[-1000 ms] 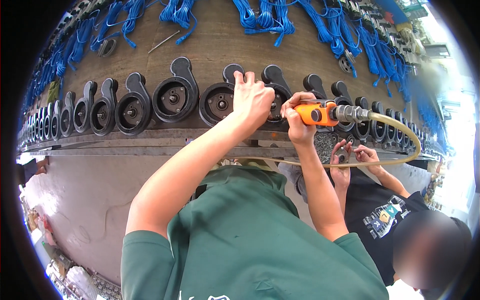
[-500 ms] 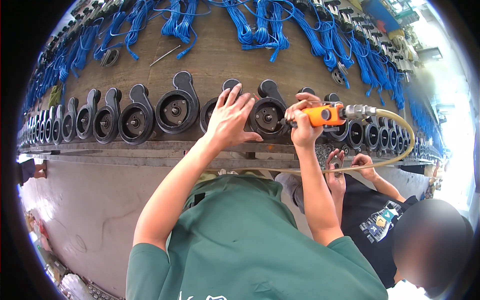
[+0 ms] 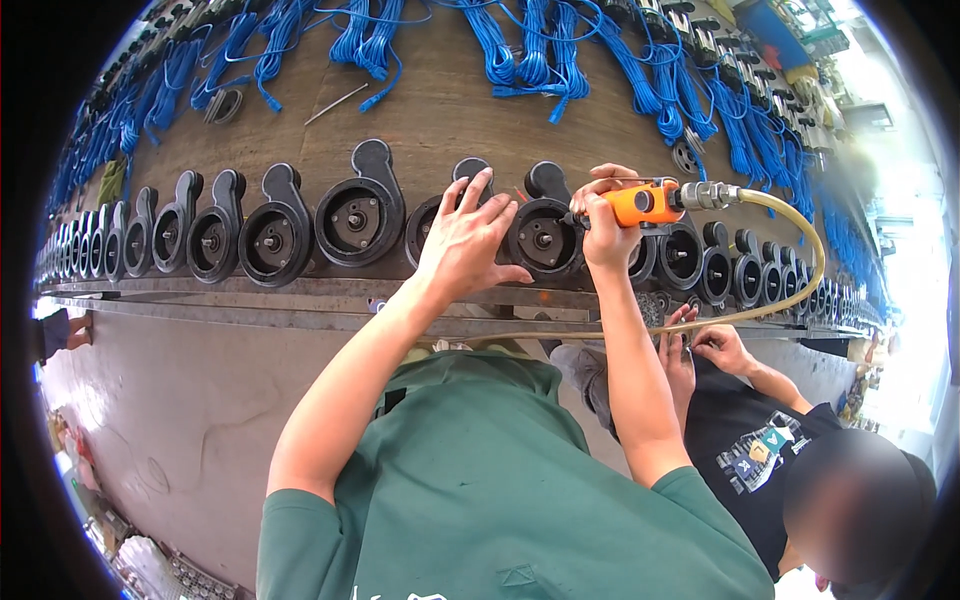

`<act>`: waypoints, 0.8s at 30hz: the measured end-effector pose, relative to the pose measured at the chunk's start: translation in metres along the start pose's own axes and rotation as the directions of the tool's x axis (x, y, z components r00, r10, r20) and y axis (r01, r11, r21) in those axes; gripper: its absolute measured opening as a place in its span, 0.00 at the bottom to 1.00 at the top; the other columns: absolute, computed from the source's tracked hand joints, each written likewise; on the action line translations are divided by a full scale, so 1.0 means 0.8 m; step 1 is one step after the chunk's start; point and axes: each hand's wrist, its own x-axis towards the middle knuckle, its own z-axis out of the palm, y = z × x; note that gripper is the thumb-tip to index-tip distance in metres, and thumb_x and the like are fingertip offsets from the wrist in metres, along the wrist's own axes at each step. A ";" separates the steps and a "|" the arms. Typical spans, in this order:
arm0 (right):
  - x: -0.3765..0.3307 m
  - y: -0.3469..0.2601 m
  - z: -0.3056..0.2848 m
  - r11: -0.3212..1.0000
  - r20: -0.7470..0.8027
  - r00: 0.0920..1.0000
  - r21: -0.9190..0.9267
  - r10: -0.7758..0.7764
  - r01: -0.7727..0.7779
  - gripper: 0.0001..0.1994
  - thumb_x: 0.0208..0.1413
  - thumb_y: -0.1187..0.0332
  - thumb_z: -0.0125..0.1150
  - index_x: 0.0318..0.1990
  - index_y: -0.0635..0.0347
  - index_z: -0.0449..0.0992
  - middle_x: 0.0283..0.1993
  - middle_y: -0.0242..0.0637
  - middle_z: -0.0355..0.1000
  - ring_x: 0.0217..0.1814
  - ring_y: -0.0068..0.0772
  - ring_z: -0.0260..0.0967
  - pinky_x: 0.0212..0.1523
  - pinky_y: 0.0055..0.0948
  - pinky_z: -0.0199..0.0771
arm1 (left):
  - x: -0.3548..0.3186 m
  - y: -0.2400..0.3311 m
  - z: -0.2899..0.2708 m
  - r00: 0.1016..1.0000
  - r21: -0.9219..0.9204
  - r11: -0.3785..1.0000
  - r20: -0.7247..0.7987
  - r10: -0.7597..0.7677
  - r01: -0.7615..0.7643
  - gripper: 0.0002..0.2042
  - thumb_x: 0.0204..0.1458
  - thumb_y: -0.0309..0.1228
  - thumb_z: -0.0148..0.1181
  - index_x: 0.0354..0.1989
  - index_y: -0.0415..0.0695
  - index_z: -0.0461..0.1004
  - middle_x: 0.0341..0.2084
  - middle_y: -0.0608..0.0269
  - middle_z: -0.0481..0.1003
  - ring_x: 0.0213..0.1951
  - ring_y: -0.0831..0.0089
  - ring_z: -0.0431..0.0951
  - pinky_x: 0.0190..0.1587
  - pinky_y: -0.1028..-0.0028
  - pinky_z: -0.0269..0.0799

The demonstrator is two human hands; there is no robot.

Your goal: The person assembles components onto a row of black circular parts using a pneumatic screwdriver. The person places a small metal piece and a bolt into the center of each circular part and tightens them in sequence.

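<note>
My left hand lies with spread fingers over a black round housing, hiding much of it. Closed around an orange air-powered driver is my right hand, and a clear yellowish hose loops from the tool's metal coupling. The driver's tip points left, by the rim of another open black housing between my hands. That housing has a shaft in its centre; whether the tip touches it I cannot tell.
More black housings stand in a long row along the table's metal edge. Bundled blue cords and a thin metal rod lie farther back. At the right, a co-worker in a black shirt has both hands near the edge.
The view has shifted slightly. My hands keep nearly the same places over the housings, the driver still in my right. The co-worker's hands have moved a little closer together.
</note>
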 end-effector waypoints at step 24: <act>-0.027 -0.015 0.045 0.999 0.058 0.998 0.032 0.038 -0.040 0.13 0.53 0.80 0.48 0.47 0.72 0.64 0.26 0.38 0.66 0.25 0.24 0.63 0.32 0.27 0.71 | -0.004 -0.002 0.000 0.999 -0.025 1.000 -0.050 0.017 -0.018 0.44 0.31 0.61 0.73 0.54 0.39 0.76 0.54 0.58 0.75 0.68 0.52 0.60 0.69 0.53 0.51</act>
